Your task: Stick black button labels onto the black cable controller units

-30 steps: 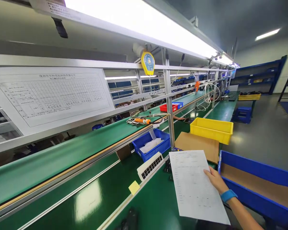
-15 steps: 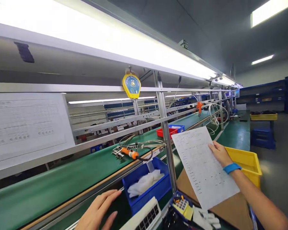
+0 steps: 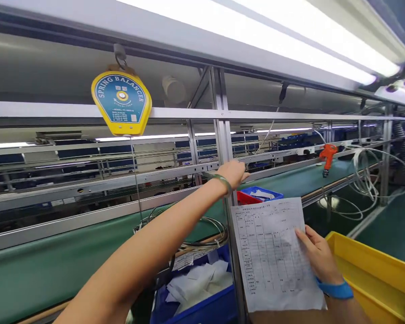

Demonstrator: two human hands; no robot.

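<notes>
A printed form (image 3: 272, 256), a white sheet with a table on it, is held upright by its right edge in my right hand (image 3: 319, 252), thumb on the front. That wrist wears a blue band. My left hand (image 3: 232, 174) is stretched forward at the upright metal post (image 3: 221, 130), level with a horizontal rail. Its fingers curl away from me, and whatever they hold or touch is hidden. A green bangle (image 3: 223, 183) circles the left wrist. Just below and behind this hand are a red bin (image 3: 245, 198) and a small blue bin (image 3: 275, 195).
A yellow spring balancer (image 3: 121, 103) hangs at upper left, its cable dropping to the green belt (image 3: 64, 261). Below stands a blue bin (image 3: 209, 310) with white sheets or bags. An orange power tool (image 3: 328, 157) hangs near coiled hoses. A yellow crate (image 3: 374, 270) is at lower right.
My left hand has risen from low beside the blue bin to the metal post, its fingers now curled. The form stays in my right hand. The view has shifted closer to the post.
</notes>
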